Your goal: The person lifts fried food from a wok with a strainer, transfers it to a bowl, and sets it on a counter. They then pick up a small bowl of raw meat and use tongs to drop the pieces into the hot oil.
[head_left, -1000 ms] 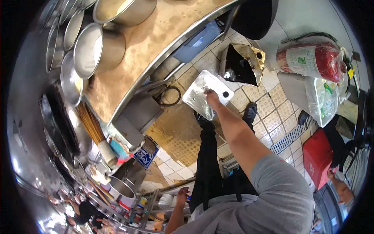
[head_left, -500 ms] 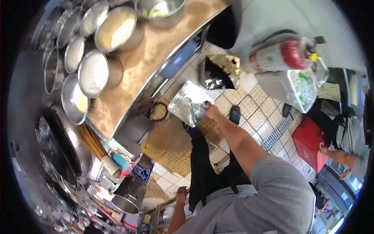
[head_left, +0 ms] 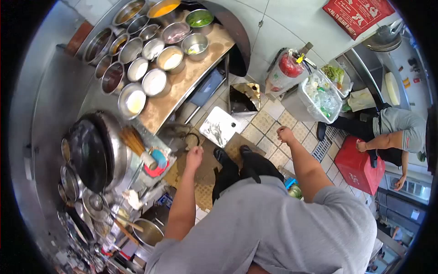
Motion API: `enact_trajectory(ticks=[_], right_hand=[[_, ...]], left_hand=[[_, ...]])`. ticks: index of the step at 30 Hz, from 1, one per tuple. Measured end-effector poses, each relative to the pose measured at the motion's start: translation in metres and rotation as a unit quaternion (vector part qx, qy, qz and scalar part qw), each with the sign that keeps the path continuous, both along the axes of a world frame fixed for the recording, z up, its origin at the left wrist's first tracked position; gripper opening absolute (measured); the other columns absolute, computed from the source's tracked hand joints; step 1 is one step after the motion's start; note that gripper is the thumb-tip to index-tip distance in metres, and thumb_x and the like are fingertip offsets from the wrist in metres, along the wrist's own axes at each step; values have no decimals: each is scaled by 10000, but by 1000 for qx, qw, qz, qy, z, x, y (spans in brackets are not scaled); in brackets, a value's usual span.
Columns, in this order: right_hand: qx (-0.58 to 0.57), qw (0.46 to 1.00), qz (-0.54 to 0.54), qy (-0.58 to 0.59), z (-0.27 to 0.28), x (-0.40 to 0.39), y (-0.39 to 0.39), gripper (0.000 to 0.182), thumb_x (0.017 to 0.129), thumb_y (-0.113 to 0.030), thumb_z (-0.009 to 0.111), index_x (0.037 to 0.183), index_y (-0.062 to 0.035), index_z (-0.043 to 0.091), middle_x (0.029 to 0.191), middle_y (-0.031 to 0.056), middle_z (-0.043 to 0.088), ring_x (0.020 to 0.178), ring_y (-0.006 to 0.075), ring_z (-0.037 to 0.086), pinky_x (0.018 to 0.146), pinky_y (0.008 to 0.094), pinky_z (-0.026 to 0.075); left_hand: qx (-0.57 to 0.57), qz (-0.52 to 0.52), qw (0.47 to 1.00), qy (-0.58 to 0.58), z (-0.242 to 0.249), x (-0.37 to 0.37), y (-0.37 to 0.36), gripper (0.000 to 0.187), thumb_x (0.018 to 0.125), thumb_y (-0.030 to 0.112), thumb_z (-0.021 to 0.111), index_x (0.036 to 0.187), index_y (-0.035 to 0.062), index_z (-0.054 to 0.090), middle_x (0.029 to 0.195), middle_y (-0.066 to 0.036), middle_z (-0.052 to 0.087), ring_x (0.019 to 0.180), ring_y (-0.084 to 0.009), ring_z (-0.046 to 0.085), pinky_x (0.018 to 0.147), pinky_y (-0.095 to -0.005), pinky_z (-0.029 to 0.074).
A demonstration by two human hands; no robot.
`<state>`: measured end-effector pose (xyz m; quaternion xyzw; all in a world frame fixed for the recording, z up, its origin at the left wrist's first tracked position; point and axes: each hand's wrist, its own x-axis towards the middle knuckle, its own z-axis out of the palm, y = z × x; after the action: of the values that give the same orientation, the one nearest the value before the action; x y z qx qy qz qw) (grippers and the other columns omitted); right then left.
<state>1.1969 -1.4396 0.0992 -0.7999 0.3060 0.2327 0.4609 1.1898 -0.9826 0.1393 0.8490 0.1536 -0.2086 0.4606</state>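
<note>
Silvery metal tin (head_left: 218, 127), square-topped with a round dark hole near one corner, stands on the floor at the centre of a kitchen, just beyond the wearer's feet. Both bare hands are apart from it. The left hand (head_left: 195, 157) is raised on the tin's near left side, fingers released and loosely curled around nothing. The right hand (head_left: 285, 134) is off to the right above the tiles (head_left: 278, 157), its fingers also released and slightly bent. Just beyond the tin is a cut-open tin (head_left: 256, 91) with a dark inside. Far left, steel bowls (head_left: 199, 56) of food crowd a stained counter (head_left: 159, 110); near left sit a black wok (head_left: 89, 153) and a bamboo brush (head_left: 132, 140). At right, a co-worker (head_left: 402, 124) in grey is beside a red box (head_left: 358, 170).
</note>
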Motion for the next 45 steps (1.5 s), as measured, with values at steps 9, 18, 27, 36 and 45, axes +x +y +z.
enact_trajectory(ticks=[9,18,27,36,45], right_hand=[[-190,622,726,-223,-101,-24,21,163,561,-203,643,660,-78,610,736,120,604,738,280,593,610,373,485],[3,904,427,0,-40,50,150,199,826,-196,517,713,-46,583,569,61,541,423,151,513,372,291,398],[-219,573,752,-240,-217,-19,285,308,775,-304,501,693,-27,609,674,187,605,644,321,587,638,422,463],[88,515,821,-230,45,-357,585,318,756,-308,583,630,-26,507,620,182,540,600,359,529,572,426,416],[216,525,820,72,48,-486,765,273,768,-165,486,512,-71,474,560,28,518,486,123,496,441,297,360]], left_hand=[[19,207,978,-11,0,-196,35,185,792,225,573,790,41,593,766,-101,627,723,-217,598,676,-305,454],[-25,513,836,192,-62,-493,22,207,810,258,512,833,87,627,649,-85,600,513,-149,565,456,-285,451],[178,463,858,132,-58,-612,33,251,789,295,531,751,75,646,606,-94,618,587,-229,604,593,-329,472],[219,615,746,128,-5,-738,156,267,789,295,519,814,44,608,825,-206,603,799,-376,571,727,-439,454],[211,671,709,-53,52,-795,323,452,850,411,419,772,11,614,884,-199,594,859,-369,549,772,-429,422]])
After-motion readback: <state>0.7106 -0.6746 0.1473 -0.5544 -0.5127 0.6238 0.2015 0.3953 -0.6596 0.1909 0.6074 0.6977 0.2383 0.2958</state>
